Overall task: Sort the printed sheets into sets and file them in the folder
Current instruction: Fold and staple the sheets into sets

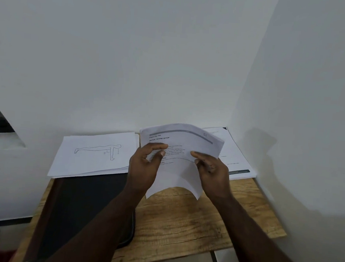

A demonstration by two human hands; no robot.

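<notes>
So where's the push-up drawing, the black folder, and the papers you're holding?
Push-up drawing [98,149], head view: on the drawn figure.
Black folder [83,202], head view: its bare cover.
Held papers [179,139], head view: the printed top page.

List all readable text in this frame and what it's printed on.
"INITIAL SCENE SETUP": heading on the held sheets, gripped by the left hand and right hand.
Line above that heading, body lines and the corner mark: too blurred to read.
Left pile: a push-up line drawing; its small labels are illegible.
Right pile: print too small to read.
</notes>
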